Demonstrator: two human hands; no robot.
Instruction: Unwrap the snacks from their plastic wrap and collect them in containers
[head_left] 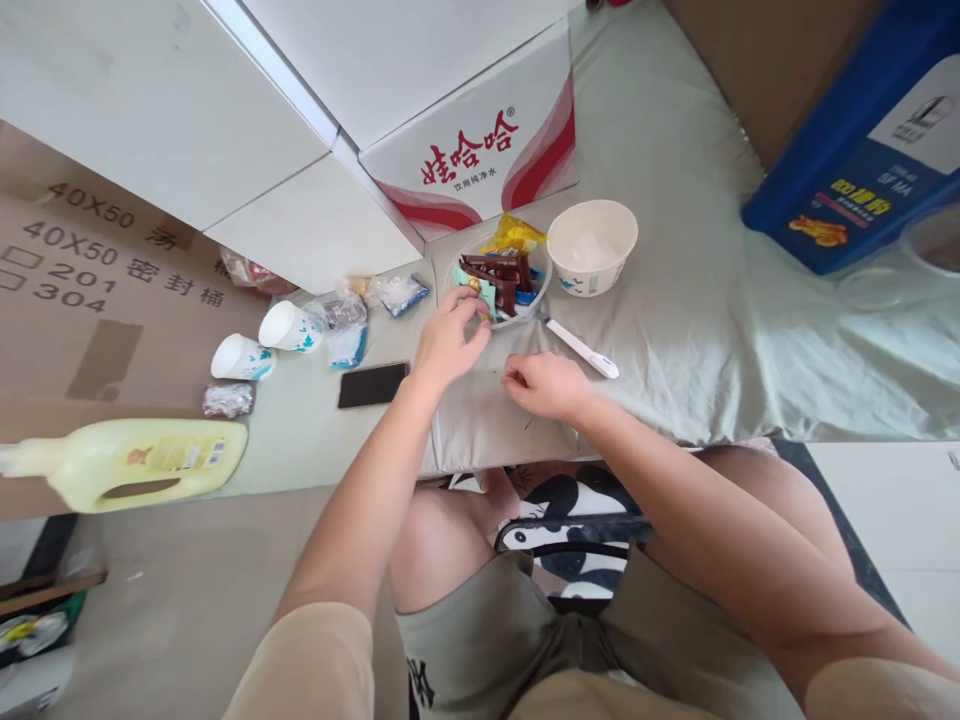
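My left hand [452, 335] is at the near left rim of a clear round plastic bowl [548, 275]. Its fingers are bent but apart, close to a mint-green packet [486, 294] inside. Dark brown wrapped bars [499, 270] and a yellow packet [516, 234] also lie in this bowl. My right hand [551, 385] rests low over the cloth, nearer to me, with its fingers curled together; whatever they may hold is hidden. A slim white-handled knife [579, 346] lies just beyond it. Right of the plastic bowl stands a white paper bowl [592, 248].
A phone [373, 385] lies left of my left hand. Farther left are paper cups [291, 327], small wrapped packets [347, 344] and a yellow jug [150, 462]. A white-and-red carton [480, 130] stands behind the bowls, a large blue container [847, 150] at right.
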